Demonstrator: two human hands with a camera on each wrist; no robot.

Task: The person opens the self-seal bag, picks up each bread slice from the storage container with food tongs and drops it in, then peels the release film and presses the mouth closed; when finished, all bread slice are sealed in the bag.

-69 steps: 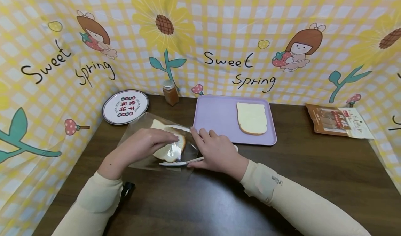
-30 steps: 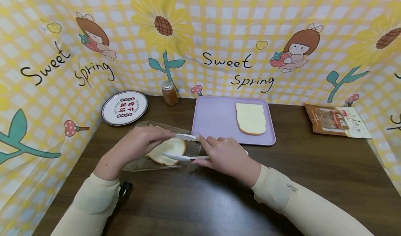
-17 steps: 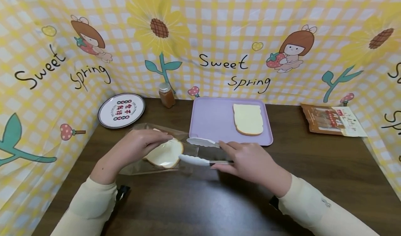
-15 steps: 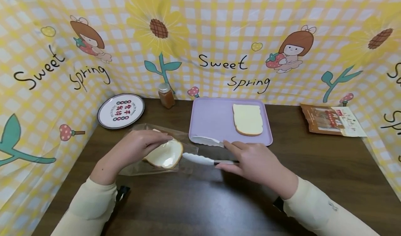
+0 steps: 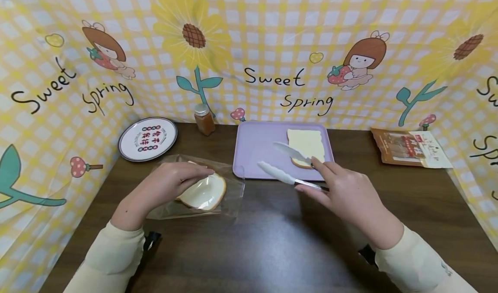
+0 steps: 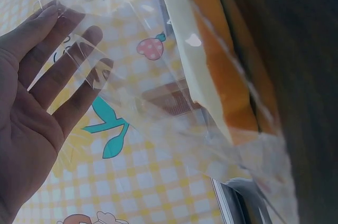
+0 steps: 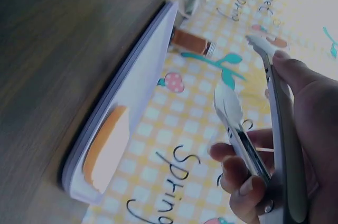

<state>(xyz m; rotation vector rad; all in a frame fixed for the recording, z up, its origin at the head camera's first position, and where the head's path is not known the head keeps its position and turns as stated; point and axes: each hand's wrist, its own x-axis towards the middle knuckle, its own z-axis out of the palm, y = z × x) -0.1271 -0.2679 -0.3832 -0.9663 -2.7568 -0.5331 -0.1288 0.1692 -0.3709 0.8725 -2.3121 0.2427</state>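
In the head view my left hand (image 5: 177, 176) is over a clear plastic bag (image 5: 233, 198) and pinches its upper film between thumb and finger. Bread (image 5: 208, 191) lies inside the bag; the left wrist view shows brown crust (image 6: 222, 76) behind the film. My right hand (image 5: 346, 189) grips a pair of tongs (image 5: 278, 172), whose white scalloped tips stand apart with nothing between them. They hover over the lilac tray (image 5: 253, 146), partly in front of a slice of bread (image 5: 307, 144) on the tray's right side.
A white plate (image 5: 148, 139) with red lettering lies at the back left. Next to it stands a jar (image 5: 204, 120) with a silver lid and brown contents. A brown and white food packet (image 5: 410, 148) lies at the back right. Printed cloth walls (image 5: 272, 33) enclose the dark table (image 5: 249, 250).
My right hand has drawn the tongs out of the bag's mouth and carried them right, to over the tray. The left hand stays at the bag, and the bread remains inside.
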